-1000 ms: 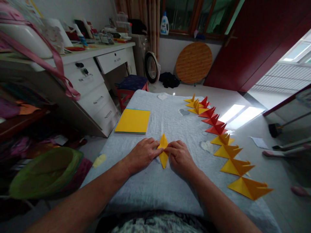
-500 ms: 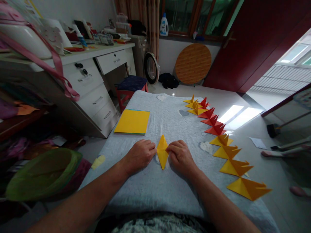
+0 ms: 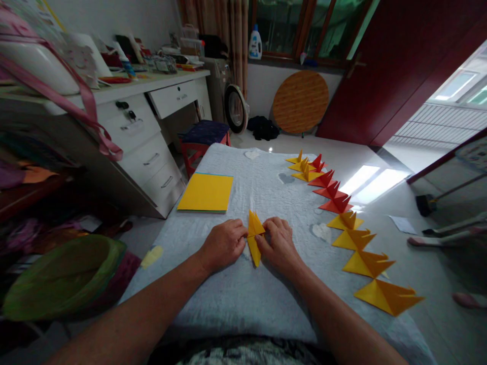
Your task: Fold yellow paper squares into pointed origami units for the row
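Note:
A yellow folded paper piece, long and pointed at both ends, lies on the pale blue cloth in front of me. My left hand pinches its left side with curled fingers. My right hand grips its right side, where a flap is lifted off the cloth. A stack of yellow paper sheets lies further back on the left. Along the right edge runs a curved row of several finished folded pieces, yellow ones near me and red ones further away.
A white desk with drawers stands to the left, cluttered on top. A green-lined bin sits at lower left. A small stool, a fan and a round wooden board stand beyond the cloth. A red door is at right.
The right half of the yellow piece has been lifted and folded toward the middle, so it looks narrower. Both hands have closed in on it slightly.

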`<state>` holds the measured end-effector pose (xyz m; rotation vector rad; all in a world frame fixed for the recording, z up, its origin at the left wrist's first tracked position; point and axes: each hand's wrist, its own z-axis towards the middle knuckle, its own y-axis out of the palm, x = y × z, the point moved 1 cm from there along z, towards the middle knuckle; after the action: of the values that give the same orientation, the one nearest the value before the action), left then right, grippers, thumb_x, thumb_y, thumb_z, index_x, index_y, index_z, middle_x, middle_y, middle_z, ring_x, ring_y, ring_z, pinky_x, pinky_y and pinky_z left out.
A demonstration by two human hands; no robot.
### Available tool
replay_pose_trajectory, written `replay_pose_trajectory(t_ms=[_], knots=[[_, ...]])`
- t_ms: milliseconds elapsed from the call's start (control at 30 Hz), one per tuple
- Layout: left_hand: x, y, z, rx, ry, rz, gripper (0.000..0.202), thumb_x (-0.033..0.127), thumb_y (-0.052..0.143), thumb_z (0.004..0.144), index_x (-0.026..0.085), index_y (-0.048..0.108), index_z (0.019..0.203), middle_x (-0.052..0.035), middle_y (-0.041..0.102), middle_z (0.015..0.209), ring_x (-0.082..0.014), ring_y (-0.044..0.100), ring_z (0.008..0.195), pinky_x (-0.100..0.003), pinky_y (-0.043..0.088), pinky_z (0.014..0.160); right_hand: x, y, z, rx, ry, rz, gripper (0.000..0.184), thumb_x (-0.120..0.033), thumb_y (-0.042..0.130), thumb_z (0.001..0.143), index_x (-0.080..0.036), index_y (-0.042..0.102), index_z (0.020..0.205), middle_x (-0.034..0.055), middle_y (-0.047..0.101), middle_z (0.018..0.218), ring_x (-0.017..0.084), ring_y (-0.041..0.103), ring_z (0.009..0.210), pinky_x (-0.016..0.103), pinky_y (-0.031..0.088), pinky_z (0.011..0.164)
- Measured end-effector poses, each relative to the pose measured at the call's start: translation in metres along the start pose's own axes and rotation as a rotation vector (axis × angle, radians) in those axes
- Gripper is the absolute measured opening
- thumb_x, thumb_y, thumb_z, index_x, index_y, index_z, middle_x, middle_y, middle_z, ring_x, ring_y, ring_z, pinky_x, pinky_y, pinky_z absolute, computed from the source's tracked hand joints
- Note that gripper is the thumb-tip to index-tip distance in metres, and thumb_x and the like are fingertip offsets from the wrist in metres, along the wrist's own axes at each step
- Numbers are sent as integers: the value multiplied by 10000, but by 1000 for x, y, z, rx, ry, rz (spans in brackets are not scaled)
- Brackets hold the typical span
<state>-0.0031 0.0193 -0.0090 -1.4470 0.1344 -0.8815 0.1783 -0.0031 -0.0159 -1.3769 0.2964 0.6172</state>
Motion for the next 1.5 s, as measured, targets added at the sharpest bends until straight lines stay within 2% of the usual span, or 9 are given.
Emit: replay_pose_trajectory(t_ms=[167, 367, 533, 667, 867, 1067, 1300, 1400, 1500], knots=[[6, -7, 3, 81, -160, -499, 251, 334, 482, 960, 174, 669, 912, -42, 664, 886, -185, 614, 844, -290, 475, 774, -6, -2, -3, -4, -114, 180, 136, -200, 499, 896, -198, 581, 1005, 78, 628, 1012, 216, 572, 978, 362, 448, 892], [-3, 3, 10, 13, -373, -1097, 442, 591, 529, 909, 152, 586, 903, 28, 555, 663, -97, 478, 511, -216, 389, 493, -12, -6, -10, 17, -312, 308, 358, -200, 516, 889, -198, 515, 1247, 117, 622, 1238, 242, 549, 1166, 420, 442, 1027], [-3, 5, 16, -8, -405, -1397, 389, 463, 724, 801, 139, 581, 963, -31, 654, 842, -131, 617, 696, -229, 476, 639, -12, -8, -12, -17, -346, 305, 641, -189, 538, 833, -158, 347, 1445, 157, 549, 1366, 270, 487, 1270, 463, 426, 1075], [-3, 5, 18, 18, -416, -1491, 422, 366, 779, 729, 149, 576, 1028, -59, 702, 939, -167, 673, 801, -271, 511, 753, -9, -10, -11, 35, -373, 300, 725, -73, 487, 708, -168, 381, 1418, 136, 541, 1351, 272, 454, 1280, 489, 401, 1098], [-6, 7, 19, 105, -477, -1408, 710, 284, 772, 730, 201, 387, 1322, 27, 675, 786, -133, 657, 660, -235, 492, 645, 3, -4, -8, 107, -366, 241, 685, 44, 433, 677, -260, 547, 1280, 93, 501, 1324, 257, 435, 1241, 490, 438, 1047], [-3, 13, 22, 71, -400, -1259, 471, 252, 673, 788, 204, 435, 1192, 29, 645, 795, -131, 640, 669, -241, 492, 637, 3, -4, -5, 182, -383, 169, 298, -51, 561, 857, -272, 737, 952, 79, 547, 1235, 262, 466, 1146, 436, 478, 957], [-4, 4, 16, 164, -129, -406, 282, 88, 565, 794, 196, 623, 1048, -60, 643, 1053, -215, 592, 1009, -389, 484, 929, 14, 2, 0, 86, -229, 52, 271, -55, 634, 817, -259, 798, 885, 86, 628, 1012, 247, 516, 978, 407, 474, 887], [-4, 2, 12, 89, 57, -228, 360, 12, 541, 735, 196, 665, 1018, -60, 638, 1085, -231, 548, 1076, -401, 445, 999, 16, 2, 0, 32, -198, 35, 282, -55, 629, 823, -256, 798, 925, 66, 653, 932, 226, 525, 910, 384, 462, 864], [-3, 2, 9, 15, 130, -165, 356, 41, 593, 735, 183, 671, 1053, -66, 641, 1104, -238, 538, 1066, -385, 450, 988, 16, -1, 0, 4, -193, 42, 252, -70, 625, 838, -232, 787, 942, 55, 681, 914, 217, 532, 892, 373, 448, 864]])
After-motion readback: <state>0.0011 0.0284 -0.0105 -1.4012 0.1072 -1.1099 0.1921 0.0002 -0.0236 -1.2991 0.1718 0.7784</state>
